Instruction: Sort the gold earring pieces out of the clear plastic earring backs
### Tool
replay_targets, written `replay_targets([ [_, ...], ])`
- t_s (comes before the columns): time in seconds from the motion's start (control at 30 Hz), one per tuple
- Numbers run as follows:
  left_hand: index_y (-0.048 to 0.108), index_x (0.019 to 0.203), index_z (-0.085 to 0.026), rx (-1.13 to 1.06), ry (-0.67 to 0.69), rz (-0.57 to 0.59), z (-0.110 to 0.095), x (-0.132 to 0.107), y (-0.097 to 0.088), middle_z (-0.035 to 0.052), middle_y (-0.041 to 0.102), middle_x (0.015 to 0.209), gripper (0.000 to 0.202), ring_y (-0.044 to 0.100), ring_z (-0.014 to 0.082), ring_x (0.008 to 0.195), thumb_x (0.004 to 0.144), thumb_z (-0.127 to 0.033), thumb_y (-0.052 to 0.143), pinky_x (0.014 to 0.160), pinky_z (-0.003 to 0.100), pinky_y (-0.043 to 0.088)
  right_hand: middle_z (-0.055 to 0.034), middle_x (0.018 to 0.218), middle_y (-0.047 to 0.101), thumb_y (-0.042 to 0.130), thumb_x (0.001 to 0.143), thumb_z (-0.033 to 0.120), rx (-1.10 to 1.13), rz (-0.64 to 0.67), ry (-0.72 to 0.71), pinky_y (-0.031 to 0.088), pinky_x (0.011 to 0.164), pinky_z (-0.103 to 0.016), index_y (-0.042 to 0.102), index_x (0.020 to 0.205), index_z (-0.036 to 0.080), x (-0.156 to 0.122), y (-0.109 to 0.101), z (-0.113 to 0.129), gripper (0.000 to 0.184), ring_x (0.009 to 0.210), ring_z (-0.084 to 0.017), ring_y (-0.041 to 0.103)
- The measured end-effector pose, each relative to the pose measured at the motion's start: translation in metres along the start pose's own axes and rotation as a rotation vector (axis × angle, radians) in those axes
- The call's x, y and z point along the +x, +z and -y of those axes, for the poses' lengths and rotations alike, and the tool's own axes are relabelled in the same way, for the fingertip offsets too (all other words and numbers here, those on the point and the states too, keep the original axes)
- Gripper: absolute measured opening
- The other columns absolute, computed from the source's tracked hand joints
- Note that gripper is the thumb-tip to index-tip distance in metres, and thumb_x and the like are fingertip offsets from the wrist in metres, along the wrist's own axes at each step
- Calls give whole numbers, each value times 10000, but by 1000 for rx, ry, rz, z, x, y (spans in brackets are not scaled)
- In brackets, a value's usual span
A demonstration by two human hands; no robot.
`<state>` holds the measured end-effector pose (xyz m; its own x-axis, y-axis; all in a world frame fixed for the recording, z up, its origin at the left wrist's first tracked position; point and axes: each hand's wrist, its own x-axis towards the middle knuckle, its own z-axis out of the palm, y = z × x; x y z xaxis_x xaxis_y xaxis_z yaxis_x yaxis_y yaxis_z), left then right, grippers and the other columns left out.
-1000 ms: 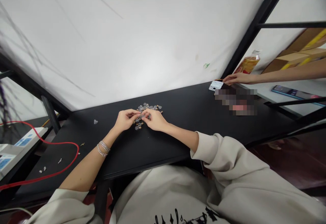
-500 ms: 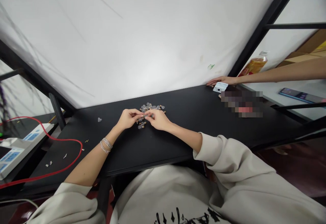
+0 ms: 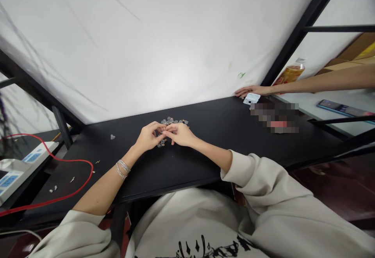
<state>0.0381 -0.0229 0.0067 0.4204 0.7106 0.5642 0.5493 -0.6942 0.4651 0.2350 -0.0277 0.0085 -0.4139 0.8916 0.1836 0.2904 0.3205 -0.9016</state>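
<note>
A pile of small clear pieces with brownish ends, like tiny glass bottles with corks (image 3: 168, 121), lies on the black table (image 3: 199, 168). Over the pile, my left hand (image 3: 150, 136) has its thumb and fingertips pinched together. My right hand (image 3: 181, 134) meets it there, its fingers closed at the same spot. Whatever sits between the fingertips is too small and too covered to make out. Two clear pieces (image 3: 161, 143) show just below the hands, and part of the pile is hidden behind them.
One clear piece (image 3: 112, 137) lies apart at left. A red cable (image 3: 88, 180) loops near small scraps and a white power strip (image 3: 26, 164). At right, another person's hand (image 3: 254, 90) rests by a pale card (image 3: 252, 99); a phone (image 3: 342, 108) and a bottle (image 3: 293, 72) are beyond.
My hands have drawn closer together, fingertips now meeting slightly above the pile. The view has shifted a little; the other person's hand stays at the table's far right.
</note>
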Motion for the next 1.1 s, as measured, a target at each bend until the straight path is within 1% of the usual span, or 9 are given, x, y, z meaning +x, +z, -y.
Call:
replay_targets([
  [0.1,703,1071,-203,4,-29,11,3,0,1,32,674,874,332,626,119,671,827,-428,727,564,225,515,-34,819,747,623,884,435,-133,-34,-55,502,603,-206,749,987,172,6,-23,4,310,534,-87,629],
  [0.2,702,1052,-197,1,-46,23,6,-1,2,28,675,848,353,632,127,660,814,-456,736,574,240,523,-48,888,755,655,853,420,-286,-126,7,524,694,-221,760,969,180,17,-64,-4,286,646,-112,667],
  [0.27,701,1045,-193,4,-43,34,8,-1,2,30,678,848,334,633,127,659,830,-448,721,584,244,526,-56,873,752,659,847,405,-385,-188,110,534,763,-245,765,950,176,23,-99,-20,272,724,-141,684],
  [0.4,703,1032,-184,19,-39,50,7,-1,3,36,679,838,322,624,127,646,837,-439,714,596,249,523,-117,1029,722,621,868,285,-622,-491,337,500,952,-310,726,1079,139,29,-170,-67,277,989,-200,669],
  [0.57,714,988,-179,47,-56,60,6,-1,2,36,677,802,317,614,131,616,821,-449,724,598,257,518,-238,1403,437,584,855,206,-869,-677,564,455,1024,-374,549,1329,85,31,-230,-117,490,1192,-275,573],
  [0.7,721,976,-180,73,-75,79,6,-1,2,34,670,780,325,610,136,613,820,-465,719,593,259,506,-293,1380,370,637,800,172,-899,-680,721,477,1001,-385,500,1328,6,36,-245,-137,570,1201,-310,562],
  [0.9,721,955,-185,81,-91,99,5,-1,2,37,683,806,319,621,143,639,810,-469,724,611,263,498,-301,1382,375,646,806,178,-928,-688,751,472,1000,-378,448,1394,6,40,-250,-144,644,1232,-316,542],
  [1.03,711,977,-183,62,-109,92,7,-2,2,36,688,842,308,621,135,642,817,-446,723,612,259,496,-324,1288,474,635,828,190,-911,-678,825,471,965,-387,532,1320,-20,44,-260,-149,544,1185,-318,566],
  [1.1,707,989,-186,54,-113,81,8,-2,2,35,687,856,308,621,133,645,819,-442,721,619,260,499,-336,1218,526,622,830,185,-915,-694,788,480,919,-411,589,1246,-34,45,-264,-156,471,1131,-329,591],
])
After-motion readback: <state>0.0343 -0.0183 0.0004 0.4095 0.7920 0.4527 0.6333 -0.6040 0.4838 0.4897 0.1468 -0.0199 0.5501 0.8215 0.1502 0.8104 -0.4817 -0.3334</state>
